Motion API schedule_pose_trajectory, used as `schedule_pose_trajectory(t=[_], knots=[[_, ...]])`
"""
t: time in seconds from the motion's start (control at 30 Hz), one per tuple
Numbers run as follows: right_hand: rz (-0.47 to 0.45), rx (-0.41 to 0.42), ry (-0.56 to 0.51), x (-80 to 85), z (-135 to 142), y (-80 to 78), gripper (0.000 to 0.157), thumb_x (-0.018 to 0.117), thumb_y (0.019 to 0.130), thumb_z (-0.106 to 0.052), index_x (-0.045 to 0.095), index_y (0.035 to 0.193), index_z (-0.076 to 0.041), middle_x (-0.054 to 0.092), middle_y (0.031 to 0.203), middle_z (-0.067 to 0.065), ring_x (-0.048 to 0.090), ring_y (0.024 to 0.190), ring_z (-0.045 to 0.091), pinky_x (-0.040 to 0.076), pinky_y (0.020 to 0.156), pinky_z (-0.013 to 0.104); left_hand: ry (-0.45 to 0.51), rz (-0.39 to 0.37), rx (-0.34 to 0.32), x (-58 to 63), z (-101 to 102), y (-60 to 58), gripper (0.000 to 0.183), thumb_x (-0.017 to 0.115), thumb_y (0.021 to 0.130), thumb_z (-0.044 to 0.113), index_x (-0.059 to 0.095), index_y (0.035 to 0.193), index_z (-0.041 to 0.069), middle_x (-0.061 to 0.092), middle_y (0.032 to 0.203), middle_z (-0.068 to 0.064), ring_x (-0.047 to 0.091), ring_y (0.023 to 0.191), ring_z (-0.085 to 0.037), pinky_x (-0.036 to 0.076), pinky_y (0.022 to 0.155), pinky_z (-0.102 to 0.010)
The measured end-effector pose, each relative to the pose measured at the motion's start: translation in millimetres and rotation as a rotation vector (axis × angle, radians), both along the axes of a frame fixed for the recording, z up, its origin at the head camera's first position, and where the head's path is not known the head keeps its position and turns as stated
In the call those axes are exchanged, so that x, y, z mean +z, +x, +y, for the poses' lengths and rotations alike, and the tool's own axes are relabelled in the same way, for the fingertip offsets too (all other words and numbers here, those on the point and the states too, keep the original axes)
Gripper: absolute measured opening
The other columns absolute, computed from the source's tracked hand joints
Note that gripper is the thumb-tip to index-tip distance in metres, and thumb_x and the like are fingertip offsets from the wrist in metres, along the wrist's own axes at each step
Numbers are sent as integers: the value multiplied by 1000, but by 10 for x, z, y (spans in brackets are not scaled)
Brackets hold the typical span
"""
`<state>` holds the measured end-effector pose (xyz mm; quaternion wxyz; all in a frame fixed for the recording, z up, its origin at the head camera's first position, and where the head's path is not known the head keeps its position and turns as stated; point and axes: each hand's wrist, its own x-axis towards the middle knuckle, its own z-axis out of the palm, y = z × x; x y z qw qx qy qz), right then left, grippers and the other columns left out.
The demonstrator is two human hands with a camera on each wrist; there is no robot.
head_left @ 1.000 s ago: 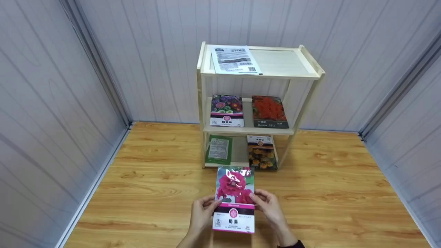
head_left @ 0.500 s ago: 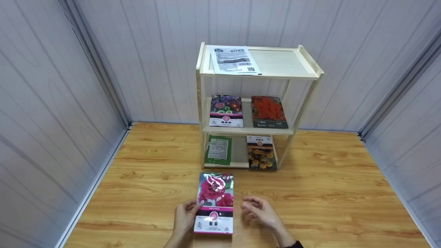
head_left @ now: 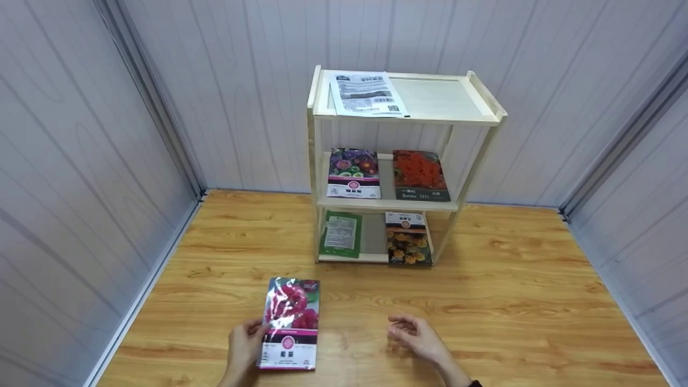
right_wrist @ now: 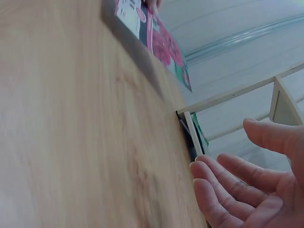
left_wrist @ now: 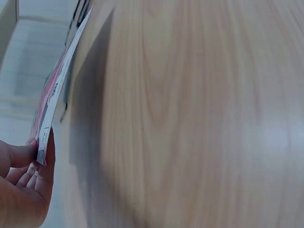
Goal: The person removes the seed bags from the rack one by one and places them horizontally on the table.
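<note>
Left hand (head_left: 246, 345) pinches the flower packet (head_left: 291, 324) by its left edge, near left, tilted above the table (head_left: 349, 317) (shadow below). Right hand (head_left: 420, 341), near right: half open, fingers loosely bent, empty.

1. Head view: high, well back, facing forward and down over the shelf (head_left: 387, 203), left hand (head_left: 243, 346) and right hand (head_left: 422, 341)
2. Left wrist view: close and low, catching the packet (left_wrist: 58, 85) nearly edge-on
3. Right wrist view: close, tilted, facing the shelf's lower part
4. Head and right wrist share shelf and packet

Free room just right of the packet (head_left: 291, 324), shelf (head_left: 387, 203) beyond.
</note>
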<state>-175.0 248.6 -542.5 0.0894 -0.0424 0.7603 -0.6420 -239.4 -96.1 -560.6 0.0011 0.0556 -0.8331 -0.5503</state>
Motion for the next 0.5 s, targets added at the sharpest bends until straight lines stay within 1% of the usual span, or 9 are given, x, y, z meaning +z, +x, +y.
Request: schedule_pose_trajectory(t=[0.07, 0.13, 0.3, 0.4, 0.5], knots=[[8, 4, 17, -15, 36, 10, 42, 53, 89, -10, 42, 112, 23, 59, 93, 21, 58, 84, 33, 51, 70, 39, -32, 3, 8, -6, -85, -21, 23, 60, 80, 0, 58, 96, -17, 63, 81, -21, 61, 75, -26, 50, 65, -29], [18, 8, 39, -28, 69, 18, 41, 53, 89, -10, 43, 112, 22, 59, 93, 21, 58, 83, 30, 52, 69, 35, -75, 27, 9, -11, -166, -40, 22, 61, 80, -1, 58, 95, -17, 63, 80, -22, 61, 75, -27, 50, 66, -30], [40, 22, 95, -64, 133, 29, 37, 53, 89, -8, 45, 111, 21, 60, 93, 22, 59, 80, 22, 49, 66, 24, -159, 50, 30, -19, -350, -84, 21, 60, 80, 0, 59, 94, -16, 64, 78, -20, 61, 72, -25, 47, 63, -27], [49, 23, 112, -80, 159, 33, 36, 54, 88, -7, 46, 110, 21, 60, 92, 23, 59, 79, 22, 49, 65, 23, -190, 41, 36, -27, -457, -121, 21, 59, 80, 0, 59, 94, -16, 63, 77, -20, 59, 70, -23, 45, 60, -26], [55, 21, 134, -84, 190, 42, 36, 54, 88, -7, 46, 110, 21, 60, 91, 22, 59, 79, 23, 50, 64, 24, -235, 42, 41, -36, -562, -158, 22, 60, 80, 1, 59, 94, -16, 63, 75, -19, 58, 68, -24, 45, 59, -29]])
